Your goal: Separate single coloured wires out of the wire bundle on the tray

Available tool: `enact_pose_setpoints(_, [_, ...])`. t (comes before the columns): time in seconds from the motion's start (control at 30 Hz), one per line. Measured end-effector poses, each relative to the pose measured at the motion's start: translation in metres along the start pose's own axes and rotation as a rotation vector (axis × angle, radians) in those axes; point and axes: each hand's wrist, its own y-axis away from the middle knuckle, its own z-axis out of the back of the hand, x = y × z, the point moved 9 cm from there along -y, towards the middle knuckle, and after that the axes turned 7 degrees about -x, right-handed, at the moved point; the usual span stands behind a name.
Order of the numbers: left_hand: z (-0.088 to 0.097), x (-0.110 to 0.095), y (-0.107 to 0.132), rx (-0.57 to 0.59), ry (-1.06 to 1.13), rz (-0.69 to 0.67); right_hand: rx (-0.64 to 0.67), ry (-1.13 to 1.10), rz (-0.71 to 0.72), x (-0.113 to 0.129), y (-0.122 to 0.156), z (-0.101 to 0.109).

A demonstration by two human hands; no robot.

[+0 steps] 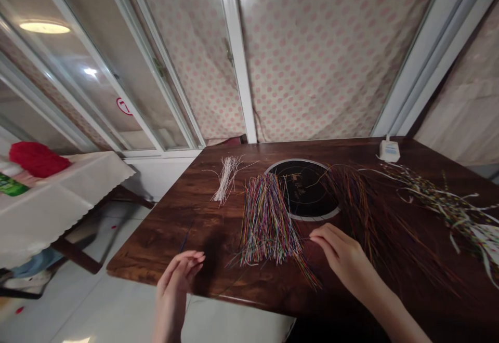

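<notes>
Strand work at the multicoloured bundle, right hand pinching

Multicoloured bundle (268, 218) lies on the desk (144, 254) between the two hands, its strands fanning toward the near edge and some ends straying at the near right. Right hand (346, 254): thumb and fingers together at the tips, apparently clamped on a thin strand (306, 238) at the bundle's right side. Left hand (177, 275): over the near left part of the desk, fingers curled with tips close to the thumb; cannot tell whether they meet or grip anything.

Surroundings: white bundle (226, 179) at the far left; round black panel (312, 208) just beyond the multicoloured bundle; dark strands (358, 202) spread to the right, speckled strands (440, 202) farther right.

Handling notes (judgement): a light fingertip pinch suits so fine a strand. Drawing along its length, slowly, should disturb the neighbours least; a sideways tug risks snagging the stray ends. The left fingers could steady the bundle meanwhile. Keeping the strand clear of the dark strands would limit tangling and colour mixing.
</notes>
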Motion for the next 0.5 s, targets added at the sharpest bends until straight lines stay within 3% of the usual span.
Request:
enact_pose_setpoints(0.07, [-0.014, -0.019, 0.013, 0.038, -0.209, -0.136, 0.000, 0.007, 0.029, 0.003, 0.000, 0.005])
enact_pose_setpoints(0.13, [-0.037, -0.040, 0.032, 0.057, -0.462, -0.382, 0.016, 0.022, 0.063, 0.009, 0.000, 0.005])
enact_pose_setpoints(0.17, [-0.055, -0.048, 0.044, 0.092, -0.552, -0.524, 0.025, 0.029, 0.076, 0.013, 0.001, 0.005])
enact_pose_setpoints(0.23, [-0.100, -0.052, 0.071, 0.274, -0.666, -0.739, 0.032, 0.040, 0.103, 0.022, 0.000, 0.003])
enact_pose_setpoints(0.3, [-0.139, -0.045, 0.090, 0.441, -0.718, -0.837, 0.014, 0.046, 0.145, 0.033, -0.001, 0.006])
enact_pose_setpoints(0.37, [-0.168, -0.040, 0.100, 0.528, -0.737, -0.890, -0.023, 0.047, 0.213, 0.046, -0.004, 0.012])
enact_pose_setpoints(0.43, [-0.185, -0.038, 0.103, 0.553, -0.723, -0.936, -0.064, 0.053, 0.281, 0.058, -0.007, 0.023])
enact_pose_setpoints(0.5, [-0.191, -0.039, 0.100, 0.539, -0.687, -0.970, -0.102, 0.070, 0.329, 0.066, -0.010, 0.037])
